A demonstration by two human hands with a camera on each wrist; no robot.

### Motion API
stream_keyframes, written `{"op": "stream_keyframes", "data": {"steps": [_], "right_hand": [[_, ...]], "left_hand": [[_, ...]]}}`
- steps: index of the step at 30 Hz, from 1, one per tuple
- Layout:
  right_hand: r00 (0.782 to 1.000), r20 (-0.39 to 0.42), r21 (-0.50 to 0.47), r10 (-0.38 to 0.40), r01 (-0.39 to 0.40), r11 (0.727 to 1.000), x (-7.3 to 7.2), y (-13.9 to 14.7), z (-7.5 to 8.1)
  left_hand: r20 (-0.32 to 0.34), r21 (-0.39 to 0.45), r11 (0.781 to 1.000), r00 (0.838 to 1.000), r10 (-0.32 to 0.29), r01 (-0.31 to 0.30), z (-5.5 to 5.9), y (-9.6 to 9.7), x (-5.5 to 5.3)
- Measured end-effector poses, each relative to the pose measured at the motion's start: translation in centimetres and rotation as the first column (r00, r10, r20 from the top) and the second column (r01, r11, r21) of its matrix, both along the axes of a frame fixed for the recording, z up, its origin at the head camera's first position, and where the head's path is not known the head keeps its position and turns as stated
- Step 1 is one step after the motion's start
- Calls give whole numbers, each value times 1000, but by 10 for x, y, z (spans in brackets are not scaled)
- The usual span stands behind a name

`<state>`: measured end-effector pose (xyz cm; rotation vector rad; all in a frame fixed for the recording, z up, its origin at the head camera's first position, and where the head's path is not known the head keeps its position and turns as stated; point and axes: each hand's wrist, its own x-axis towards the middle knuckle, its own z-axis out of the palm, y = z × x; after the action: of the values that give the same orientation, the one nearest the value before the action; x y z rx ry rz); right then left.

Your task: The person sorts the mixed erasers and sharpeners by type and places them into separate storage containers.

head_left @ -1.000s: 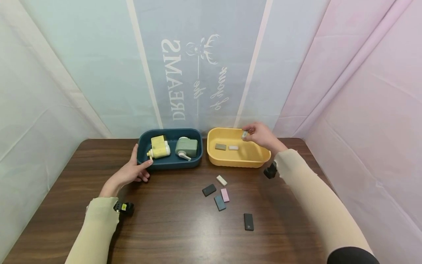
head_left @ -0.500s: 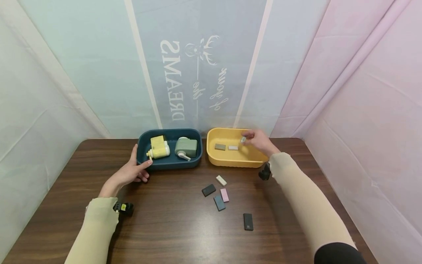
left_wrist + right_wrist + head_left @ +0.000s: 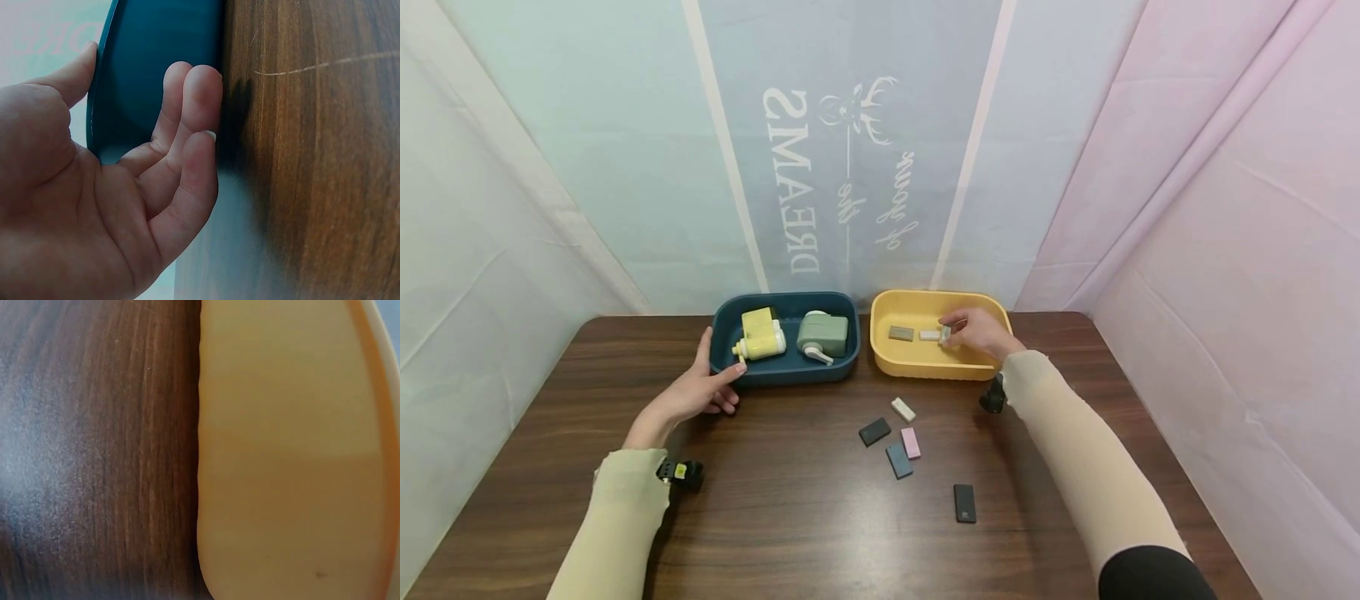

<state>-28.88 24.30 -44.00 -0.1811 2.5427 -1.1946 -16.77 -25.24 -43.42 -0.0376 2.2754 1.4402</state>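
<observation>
My right hand (image 3: pixel 981 331) reaches into the yellow bin (image 3: pixel 940 367). Its fingertips pinch a small pale block (image 3: pixel 945 335), whose exact kind cannot be made out. Just left of it a small white block (image 3: pixel 928 336) and a grey-brown block (image 3: pixel 901 333) lie on the bin's floor. My left hand (image 3: pixel 696 387) rests at the near left corner of the dark blue bin (image 3: pixel 797 375). Its index finger lies along the left side, with the thumb touching the front rim. The remaining fingers are loosely bent beside the blue wall (image 3: pixel 162 31). The right wrist view shows no hand.
Inside the blue bin are a yellow dispenser-like item (image 3: pixel 762 335) and a green one (image 3: pixel 823 335) with a white lever. On the wooden table (image 3: pixel 812 517) lie flat rectangular pieces: cream (image 3: pixel 903 410), black (image 3: pixel 875 432), pink (image 3: pixel 911 443), blue-grey (image 3: pixel 898 461) and another black (image 3: pixel 965 503).
My right hand has moved left and lower into the yellow bin, carrying the pale block close to the white one. The left hand has stayed at the blue bin.
</observation>
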Motion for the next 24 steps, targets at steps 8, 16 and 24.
{"op": "stream_keyframes", "data": {"steps": [8, 16, 24], "right_hand": [[1000, 3, 12, 7, -7, 1000, 1, 1, 1], [997, -63, 9, 35, -35, 999, 1, 1, 10], [991, -114, -53, 76, -83, 995, 13, -6, 28]], "left_hand": [[-3, -2, 1000, 1000, 4, -4, 1, 1, 0], [1, -10, 1000, 1000, 3, -3, 3, 1, 1], [2, -2, 1000, 1000, 5, -5, 4, 1, 2]]}}
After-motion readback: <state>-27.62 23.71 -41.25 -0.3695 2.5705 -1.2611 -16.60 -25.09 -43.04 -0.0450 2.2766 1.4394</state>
